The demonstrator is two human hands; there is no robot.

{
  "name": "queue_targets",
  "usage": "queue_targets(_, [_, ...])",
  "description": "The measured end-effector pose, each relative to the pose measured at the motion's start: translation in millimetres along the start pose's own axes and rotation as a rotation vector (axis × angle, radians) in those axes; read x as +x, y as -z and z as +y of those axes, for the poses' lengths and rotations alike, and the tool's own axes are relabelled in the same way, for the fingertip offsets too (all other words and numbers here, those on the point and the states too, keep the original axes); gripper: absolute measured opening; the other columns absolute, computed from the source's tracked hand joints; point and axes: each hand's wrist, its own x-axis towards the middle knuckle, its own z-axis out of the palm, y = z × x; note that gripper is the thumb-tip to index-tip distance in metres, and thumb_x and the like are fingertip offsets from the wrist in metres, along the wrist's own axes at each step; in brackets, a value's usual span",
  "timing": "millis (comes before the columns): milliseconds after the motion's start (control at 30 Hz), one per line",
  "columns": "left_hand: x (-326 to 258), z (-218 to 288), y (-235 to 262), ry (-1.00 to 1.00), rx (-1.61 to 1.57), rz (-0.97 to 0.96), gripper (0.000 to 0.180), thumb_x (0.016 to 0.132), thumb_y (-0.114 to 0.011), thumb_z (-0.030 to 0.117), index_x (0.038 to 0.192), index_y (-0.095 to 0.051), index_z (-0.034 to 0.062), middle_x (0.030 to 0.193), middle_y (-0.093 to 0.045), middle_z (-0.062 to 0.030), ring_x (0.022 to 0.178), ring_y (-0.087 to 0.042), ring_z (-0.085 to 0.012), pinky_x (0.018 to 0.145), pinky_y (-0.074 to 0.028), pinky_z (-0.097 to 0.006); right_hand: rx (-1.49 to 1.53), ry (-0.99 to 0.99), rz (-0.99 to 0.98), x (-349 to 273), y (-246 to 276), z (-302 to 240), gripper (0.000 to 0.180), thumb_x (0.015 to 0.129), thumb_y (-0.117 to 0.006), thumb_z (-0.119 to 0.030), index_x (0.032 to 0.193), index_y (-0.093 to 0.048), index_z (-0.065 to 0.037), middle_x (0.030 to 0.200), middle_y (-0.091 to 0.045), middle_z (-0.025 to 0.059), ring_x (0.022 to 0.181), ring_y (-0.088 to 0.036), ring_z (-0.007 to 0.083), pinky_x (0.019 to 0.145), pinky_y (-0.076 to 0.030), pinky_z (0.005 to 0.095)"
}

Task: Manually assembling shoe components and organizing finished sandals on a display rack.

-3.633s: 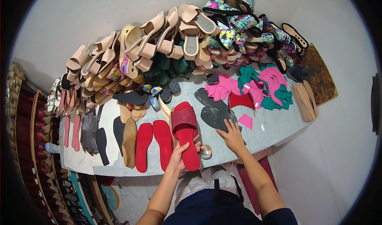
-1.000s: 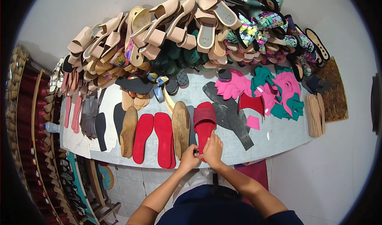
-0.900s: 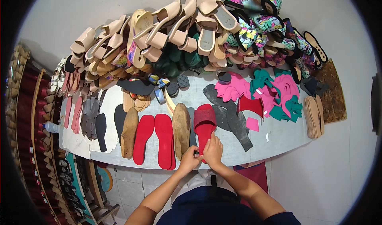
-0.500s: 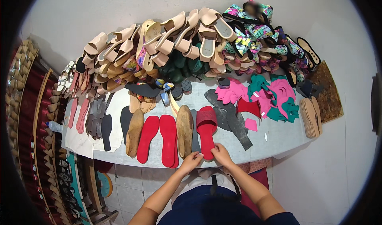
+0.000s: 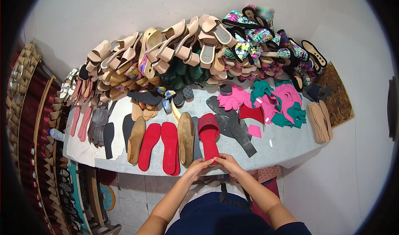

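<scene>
Because the red slipper [image 5: 210, 145] lies lengthwise up the frame at lower centre, heel towards us, we see left hand [image 5: 196, 168] and right hand [image 5: 228, 164] equally near, both clamped on its heel above the desk [image 5: 272, 154].

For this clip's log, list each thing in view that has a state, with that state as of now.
Red slide: strap arched, heel end between both hands
Left hand: thumb at the slide's heel
Right hand: thumb at the slide's heel
Red insoles: flat, right-hand ones overlapping
Wooden lasts: lying bare
Dark soles: flat, overlapping
Pink pieces: heaped with green ones
Beige soles: stacked
Beige sandals: piled up
</scene>
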Motion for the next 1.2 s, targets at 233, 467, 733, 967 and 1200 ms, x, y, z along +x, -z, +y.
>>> queue_targets(233, [-2,-13,-8,-0.083,-0.250,-0.104,0.041,0.077,-0.063,0.023,0.108,-0.048,-0.0005,0.101,-0.054,-0.0072,0.094,-0.052,-0.0133,0.082,-0.040,-0.024,0.135,0.009,-0.070,-6,12,1,0.052,0.077,-0.060,-0.012,0.121,-0.036,0.002,0.101,-0.055,0.0104,0.093,-0.052,0.0157,0.080,-0.040,0.0249])
queue_targets(467, [-44,26,-13,-0.400,-0.290,0.048,0.042,0.076,-0.062,0.014,0.113,-0.046,-0.0009,0.104,-0.055,-0.0073,0.096,-0.052,-0.0131,0.085,-0.040,-0.026,0.196,0.181,-0.220,-4,-15,-43,0.059,0.075,-0.061,-0.007,0.124,-0.030,0.005,0.115,-0.047,0.0147,0.104,-0.048,0.0176,0.089,-0.038,0.0283])
queue_targets(733, [-111,30,54,-0.726,-0.458,0.343,0.040,0.076,-0.060,0.008,0.112,-0.045,-0.0017,0.102,-0.055,-0.0078,0.091,-0.055,-0.0129,0.077,-0.045,-0.024,0.090,0.193,-0.545,16,-128,-84,0.055,0.075,-0.060,-0.004,0.123,-0.034,0.006,0.115,-0.047,0.0119,0.106,-0.045,0.0166,0.091,-0.035,0.0280])
queue_targets(967, [-201,-10,148,-0.750,-0.660,0.679,0.036,0.076,-0.063,0.016,0.107,-0.050,0.0041,0.098,-0.056,-0.0042,0.090,-0.053,-0.0117,0.078,-0.041,-0.024,0.047,0.063,-0.794,18,-287,-61,0.048,0.074,-0.060,-0.004,0.117,-0.041,0.005,0.107,-0.052,0.0085,0.098,-0.049,0.0133,0.081,-0.039,0.0240])
queue_targets(1200, [-293,-81,250,-0.836,-0.811,0.902,0.038,0.076,-0.064,0.020,0.105,-0.049,0.0010,0.102,-0.055,-0.0086,0.099,-0.051,-0.0160,0.088,-0.037,-0.034,-0.017,-0.159,-0.960,10,-446,8,0.047,0.075,-0.061,-0.007,0.117,-0.043,0.003,0.095,-0.053,0.0008,0.072,-0.047,0.0036,0.062,-0.037,0.0159])
